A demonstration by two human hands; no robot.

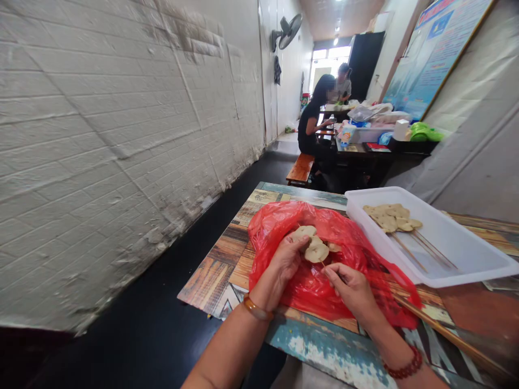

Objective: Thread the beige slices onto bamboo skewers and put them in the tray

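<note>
My left hand [287,258] is closed on pale round food slices [315,249] over a red plastic bag [344,237] that lies on the table. My right hand [349,286] pinches a thin bamboo skewer [323,265] whose tip runs into the slices. More slices show in the bag beside my left fingers. A white plastic tray [462,254] to the right holds finished skewers of the same slices [392,218], their sticks pointing toward me.
The patterned wooden table [227,265] ends near a white brick wall on the left. Loose bamboo sticks [446,332] lie at the right. Farther back, two people sit at a cluttered dark table [365,146] with a bench [300,168].
</note>
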